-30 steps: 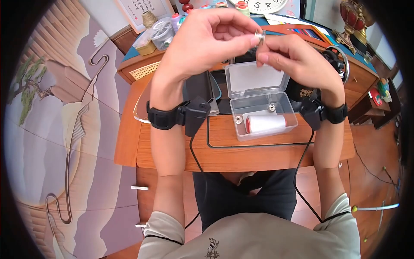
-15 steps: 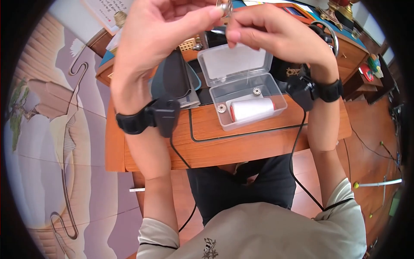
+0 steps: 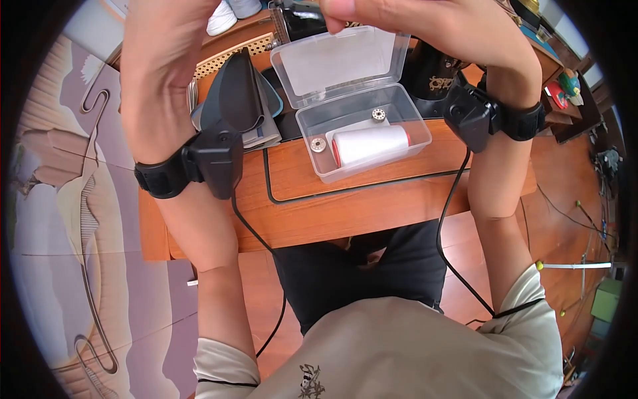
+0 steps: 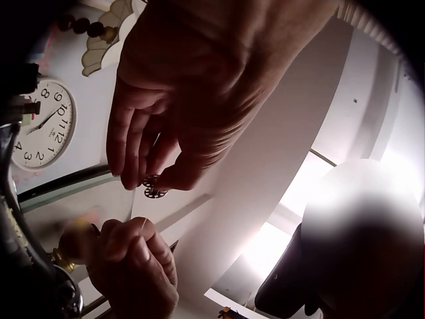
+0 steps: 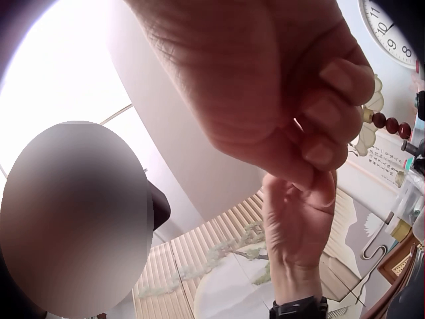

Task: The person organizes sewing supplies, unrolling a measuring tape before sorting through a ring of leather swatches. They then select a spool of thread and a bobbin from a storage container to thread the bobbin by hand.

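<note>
A metal bobbin (image 4: 155,188) with holes round its rim is pinched between thumb and fingers of my left hand (image 4: 179,100) in the left wrist view. Below it, my right hand (image 4: 136,269) has its fingers curled, thumb against forefinger, with a faint thin thread at the tips. The right wrist view shows my right hand (image 5: 285,93) large, in front of part of my left hand (image 5: 299,222). In the head view an open clear box (image 3: 372,169) holds a white thread spool (image 3: 372,146) and two bobbins, one left (image 3: 318,144), one behind (image 3: 378,115).
The box stands on the wooden table (image 3: 299,226), its lid (image 3: 339,66) tipped back. A dark case (image 3: 232,93) lies left of it. Cables hang from both wrist cameras. A wall clock (image 4: 46,126) shows in the left wrist view.
Both hands have risen in the head view, the left one largely past the top edge along with its bobbin. The box and table appear lower and further left there.
</note>
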Demonstrator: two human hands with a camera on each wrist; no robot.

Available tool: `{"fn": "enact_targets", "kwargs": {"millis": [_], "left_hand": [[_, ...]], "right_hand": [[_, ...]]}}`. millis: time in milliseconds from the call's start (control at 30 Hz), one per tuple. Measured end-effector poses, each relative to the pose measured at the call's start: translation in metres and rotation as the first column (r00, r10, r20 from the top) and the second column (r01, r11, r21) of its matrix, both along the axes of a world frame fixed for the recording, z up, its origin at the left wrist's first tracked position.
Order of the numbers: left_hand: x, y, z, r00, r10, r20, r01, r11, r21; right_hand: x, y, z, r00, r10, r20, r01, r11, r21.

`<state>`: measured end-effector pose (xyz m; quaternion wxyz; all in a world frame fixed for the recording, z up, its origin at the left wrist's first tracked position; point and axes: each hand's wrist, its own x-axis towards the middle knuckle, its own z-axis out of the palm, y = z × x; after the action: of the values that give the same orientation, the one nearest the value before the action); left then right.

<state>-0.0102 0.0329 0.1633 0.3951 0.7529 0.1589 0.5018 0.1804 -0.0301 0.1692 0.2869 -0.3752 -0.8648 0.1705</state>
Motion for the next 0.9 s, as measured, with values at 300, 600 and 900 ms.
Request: {"fn": "enact_targets", "kwargs": {"millis": [300,600,900], "left_hand": [[-0.01,0.001,0.002,0.914,-0.239,-0.327,0.225,0.971,-0.079],[-0.012,-0.006,0.007,0.907,-0.118,-0.405,0.175,0.979,0.107],[-0.009,0.001,0.001,0.918,-0.153,-0.367,0.261,0.928,0.266]], "right_hand": [[0.015,0.027,-0.014,0.942,0.12,-0.312,-0.107,0.993,0.058],[0.012,0.015,0.001,0.938,-0.009,-0.347,0.039,0.996,0.079],[0.018,0.016,-0.004,0.841,0.002,-0.541,0.005,1.0,0.012]]}}
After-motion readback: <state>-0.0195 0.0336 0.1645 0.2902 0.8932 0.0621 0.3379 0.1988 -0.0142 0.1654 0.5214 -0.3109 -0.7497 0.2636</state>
